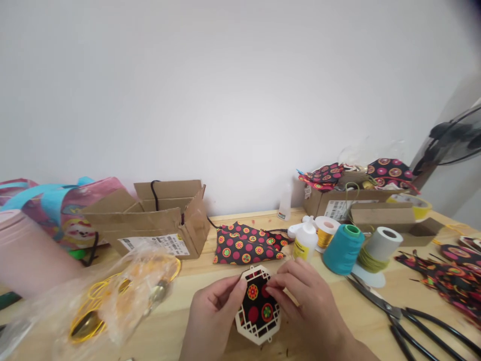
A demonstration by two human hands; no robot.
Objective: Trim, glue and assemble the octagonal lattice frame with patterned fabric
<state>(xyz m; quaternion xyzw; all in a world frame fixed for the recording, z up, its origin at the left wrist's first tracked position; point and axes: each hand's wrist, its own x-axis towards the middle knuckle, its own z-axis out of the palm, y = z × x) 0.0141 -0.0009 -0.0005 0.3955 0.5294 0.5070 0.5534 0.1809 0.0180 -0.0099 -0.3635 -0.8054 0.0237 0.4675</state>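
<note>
Between my hands, just above the wooden table, is an octagonal pale wooden lattice frame (259,340) backed with black floral fabric (259,306). My left hand (216,313) pinches the frame's left edge, thumb on the front face. At the upper right edge, my right hand (306,301) has thumb and forefinger pressed together on the frame and its fabric. Small loops stick out at the frame's top and bottom. Behind it lies a folded piece of matching patterned fabric (248,243). A white glue bottle (305,240) stands just beyond my right hand.
Black-handled scissors (394,313) lie at right, near a teal thread cone (343,249), a green cord spool (376,253) and fabric scraps (447,281). An open cardboard box (158,225) and a plastic bag with yellow cord (124,291) sit at left. A fabric-filled box (323,203) stands behind.
</note>
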